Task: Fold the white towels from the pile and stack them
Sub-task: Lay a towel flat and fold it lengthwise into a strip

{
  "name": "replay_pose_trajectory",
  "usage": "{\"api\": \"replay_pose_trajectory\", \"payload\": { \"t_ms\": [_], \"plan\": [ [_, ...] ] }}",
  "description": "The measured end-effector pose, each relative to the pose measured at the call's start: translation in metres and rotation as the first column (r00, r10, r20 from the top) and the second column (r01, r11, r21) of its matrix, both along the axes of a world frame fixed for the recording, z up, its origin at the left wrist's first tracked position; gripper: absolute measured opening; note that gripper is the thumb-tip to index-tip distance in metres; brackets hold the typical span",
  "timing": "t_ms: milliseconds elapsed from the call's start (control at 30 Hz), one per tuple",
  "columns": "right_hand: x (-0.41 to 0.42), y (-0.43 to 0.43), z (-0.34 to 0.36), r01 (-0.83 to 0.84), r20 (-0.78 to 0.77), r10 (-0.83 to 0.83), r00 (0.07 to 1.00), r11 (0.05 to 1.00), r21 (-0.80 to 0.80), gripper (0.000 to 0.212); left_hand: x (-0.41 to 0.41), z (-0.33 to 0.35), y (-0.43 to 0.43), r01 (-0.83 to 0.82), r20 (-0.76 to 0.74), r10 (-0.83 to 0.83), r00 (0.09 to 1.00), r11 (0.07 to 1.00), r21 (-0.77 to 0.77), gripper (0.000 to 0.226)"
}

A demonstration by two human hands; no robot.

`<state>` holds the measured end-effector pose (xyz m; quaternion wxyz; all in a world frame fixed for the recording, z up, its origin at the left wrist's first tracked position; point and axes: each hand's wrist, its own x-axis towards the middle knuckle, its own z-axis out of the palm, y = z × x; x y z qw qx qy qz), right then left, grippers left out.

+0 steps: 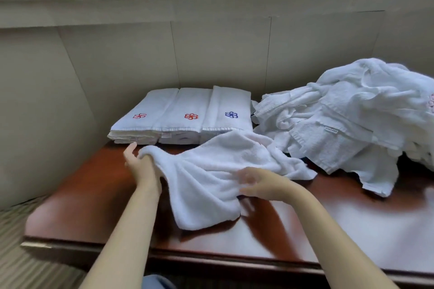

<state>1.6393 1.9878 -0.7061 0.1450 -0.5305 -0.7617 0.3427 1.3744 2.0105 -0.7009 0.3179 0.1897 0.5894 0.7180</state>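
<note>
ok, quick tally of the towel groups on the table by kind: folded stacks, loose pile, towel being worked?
Folded stacks: 3
Loose pile: 1
Towel in hand: 1
Total: 5

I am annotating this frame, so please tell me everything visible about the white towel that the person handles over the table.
The white towel is plain terry cloth, unfolded and wrinkled, with no emblem showing. It lies partly on the brown table. The left hand grips its bunched left corner, raised a little. The right hand, blurred, touches its near middle; the grip is unclear. Its far edge hides part of the front of the folded stacks; its right end lies next to the unfolded pile.
</note>
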Motion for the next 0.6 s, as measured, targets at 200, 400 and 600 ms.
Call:
{"api": "replay_pose_trajectory", "payload": {
  "t_ms": [200, 400, 600],
  "plan": [
    [-0.001, -0.008, -0.02, -0.072, 0.475, -0.012, 0.88, 0.985, 0.158, 0.089, 0.007, 0.012, -0.02, 0.133, -0.72, -0.447, 0.531, 0.883, -0.45, 0.048],
    [-0.032, -0.022, -0.021, -0.197, 0.463, 0.097, 0.881, 0.965, 0.173, 0.089, 0.025, 0.018, -0.029, 0.279, -0.696, -0.712, 0.096, 0.69, -0.668, 0.023],
    [-0.057, -0.026, -0.022, -0.194, 0.387, -0.004, 0.922, 0.86, 0.472, 0.025, 0.014, 0.037, -0.038, 0.019, -0.849, -0.506, 0.152, 0.861, -0.509, 0.019]
  ]
}}
